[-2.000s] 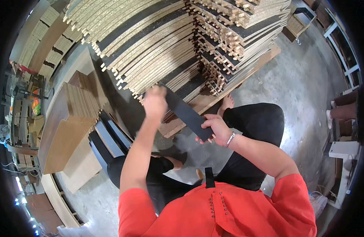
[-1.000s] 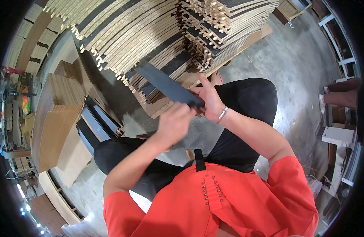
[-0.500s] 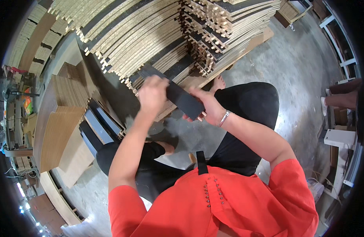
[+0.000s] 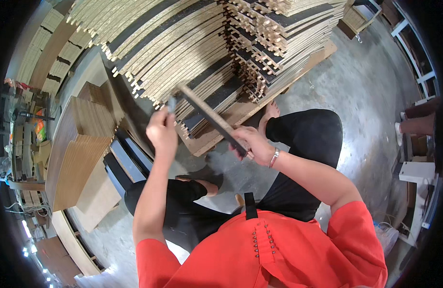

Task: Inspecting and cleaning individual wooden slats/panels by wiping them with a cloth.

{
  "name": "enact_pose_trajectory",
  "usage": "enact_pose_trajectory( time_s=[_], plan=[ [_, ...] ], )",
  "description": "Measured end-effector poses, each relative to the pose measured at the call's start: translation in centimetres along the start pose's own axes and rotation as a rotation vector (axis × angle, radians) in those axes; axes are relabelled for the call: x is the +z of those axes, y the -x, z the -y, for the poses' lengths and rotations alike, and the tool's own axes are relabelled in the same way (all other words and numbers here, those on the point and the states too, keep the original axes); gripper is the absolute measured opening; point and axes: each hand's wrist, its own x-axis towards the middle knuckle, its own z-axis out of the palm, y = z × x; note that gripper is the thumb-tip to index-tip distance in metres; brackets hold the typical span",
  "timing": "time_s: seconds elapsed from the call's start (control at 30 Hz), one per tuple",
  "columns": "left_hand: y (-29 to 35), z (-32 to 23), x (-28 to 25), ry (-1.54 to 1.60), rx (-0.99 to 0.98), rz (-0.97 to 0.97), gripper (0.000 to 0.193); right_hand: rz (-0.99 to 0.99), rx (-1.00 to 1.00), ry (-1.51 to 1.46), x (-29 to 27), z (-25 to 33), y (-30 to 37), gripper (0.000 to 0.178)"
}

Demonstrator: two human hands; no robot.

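My right hand (image 4: pixel 254 144) grips the near end of a narrow dark board (image 4: pixel 209 115), which is tilted on edge so that its pale raw edge shows. The board's far end reaches up in front of the stacked boards (image 4: pixel 183 53). Off to the left of the board and apart from it, my left hand (image 4: pixel 161 130) is closed around a small grey tool (image 4: pixel 171 103), whose blurred tip sticks up above the fingers. I cannot make out the tool's exact kind. Rows of pale wooden dowels (image 4: pixel 260 62) stick out from the ends of the stacked boards.
The stack rests on a wooden base (image 4: pixel 207 144) just beyond my feet. At my left stand curved brown panels (image 4: pixel 79 153) and several dark strips (image 4: pixel 123 158). A white metal frame (image 4: pixel 416 192) stands on the right, near another person's legs (image 4: pixel 418 126). Grey concrete floor (image 4: pixel 360 105) shows between.
My left hand has come off the board and moved left and down, the grey tool now showing in it. The board has turned from its dark broad face onto its pale edge.
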Motion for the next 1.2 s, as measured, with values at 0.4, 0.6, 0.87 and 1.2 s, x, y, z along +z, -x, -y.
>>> enact_pose_trajectory(
  time_s=[0.4, 0.6, 0.87, 1.2],
  plan=[
    [-3.8, 0.3, 7.1, -0.246, 0.474, 0.062, 0.006, 0.02, 0.166, -0.356, 0.3, 0.1, 0.4, 0.049],
    [-0.6, -3.0, 7.6, -0.189, 0.6, 0.206, 0.005, 0.027, 0.094, -0.41, -0.6, 0.4, 0.3, 0.053],
    [-5.2, 1.3, 8.9, -0.331, 0.402, 0.08, 0.009, 0.011, 0.094, -0.381, -0.6, 0.8, 0.6, 0.057],
    [6.3, -9.6, 2.3, 0.185, 0.575, 0.543, 0.005, -0.232, 0.125, -0.362, -0.2, 1.8, 0.7, 0.077]
  ],
)
